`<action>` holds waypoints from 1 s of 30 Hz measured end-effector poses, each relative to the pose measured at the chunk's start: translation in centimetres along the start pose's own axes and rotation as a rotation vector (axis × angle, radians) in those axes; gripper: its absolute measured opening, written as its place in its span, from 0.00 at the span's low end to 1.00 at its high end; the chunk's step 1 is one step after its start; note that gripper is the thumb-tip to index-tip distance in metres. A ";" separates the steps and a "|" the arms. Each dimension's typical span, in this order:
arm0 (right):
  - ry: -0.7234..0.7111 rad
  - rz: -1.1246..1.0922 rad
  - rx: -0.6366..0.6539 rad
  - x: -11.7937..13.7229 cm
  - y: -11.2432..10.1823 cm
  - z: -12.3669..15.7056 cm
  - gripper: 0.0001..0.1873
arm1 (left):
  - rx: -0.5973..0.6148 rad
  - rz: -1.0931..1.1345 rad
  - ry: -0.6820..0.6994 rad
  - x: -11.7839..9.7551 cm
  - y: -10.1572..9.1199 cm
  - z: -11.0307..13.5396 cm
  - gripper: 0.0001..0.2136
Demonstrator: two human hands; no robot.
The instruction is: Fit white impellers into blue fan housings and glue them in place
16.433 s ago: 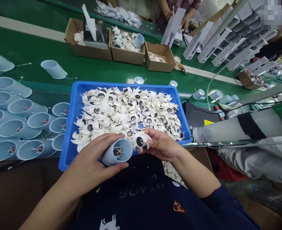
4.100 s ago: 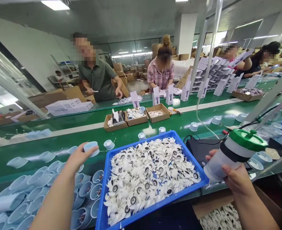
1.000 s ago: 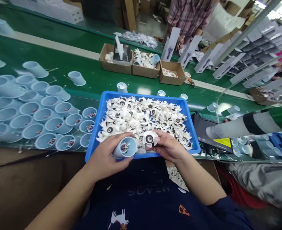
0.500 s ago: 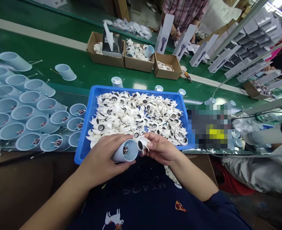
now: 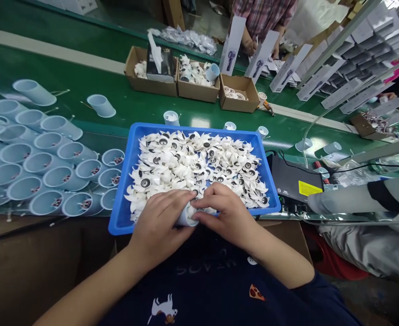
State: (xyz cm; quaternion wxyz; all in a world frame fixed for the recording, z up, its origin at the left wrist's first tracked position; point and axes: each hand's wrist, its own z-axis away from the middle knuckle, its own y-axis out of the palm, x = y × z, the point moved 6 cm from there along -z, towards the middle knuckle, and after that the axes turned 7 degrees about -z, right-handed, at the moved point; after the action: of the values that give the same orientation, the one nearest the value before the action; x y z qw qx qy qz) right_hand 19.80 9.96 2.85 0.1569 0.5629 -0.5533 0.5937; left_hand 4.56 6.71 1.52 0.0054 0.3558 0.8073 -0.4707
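My left hand [image 5: 163, 216] is wrapped round a light blue plastic tube [image 5: 183, 219], whose mouth faces right. With thumb and fingers pinched at that mouth, my right hand [image 5: 225, 214] presses a white fan impeller [image 5: 192, 212] into the tube; the fingers hide most of it. Just beyond both hands, a blue tray [image 5: 117, 206] holds a heap of white impellers [image 5: 172, 158] with dark round hubs.
To the left stand many light blue tubes [image 5: 53, 176] with wires inside. Behind the tray are a few tubes [image 5: 171, 118] and cardboard boxes [image 5: 199, 93] of parts. A black device [image 5: 287, 179] sits right of the tray. Across the belt, a person in a plaid shirt [image 5: 265, 13] works.
My right hand has moved left and brought the impeller from beside the tube into its mouth. The view has shifted slightly.
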 end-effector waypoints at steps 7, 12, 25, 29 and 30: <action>0.083 -0.170 0.043 -2.2 1.0 -0.8 0.06 | -0.002 -0.029 0.054 -0.6 -0.7 -0.9 0.20; 0.004 -0.183 -0.053 -2.1 0.7 -1.2 0.04 | 0.045 0.005 0.036 -0.2 -0.6 -2.0 0.24; -0.205 0.252 -0.665 -3.1 -9.0 9.0 0.13 | 0.138 -0.253 -0.410 23.9 1.1 -16.0 0.25; -0.219 0.315 -0.623 -3.2 -8.4 9.7 0.13 | 0.366 -0.375 -0.584 29.6 4.8 -18.1 0.24; -0.217 0.349 -0.615 -3.2 -8.7 10.1 0.13 | 0.418 -0.404 -0.615 30.6 5.2 -18.0 0.25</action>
State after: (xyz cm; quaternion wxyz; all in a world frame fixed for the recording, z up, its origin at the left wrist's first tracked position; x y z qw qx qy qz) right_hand 32.82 5.91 1.86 0.1555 0.4460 -0.8071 0.3543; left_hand -9.41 39.48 -2.93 0.0812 0.0267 0.7087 -0.7003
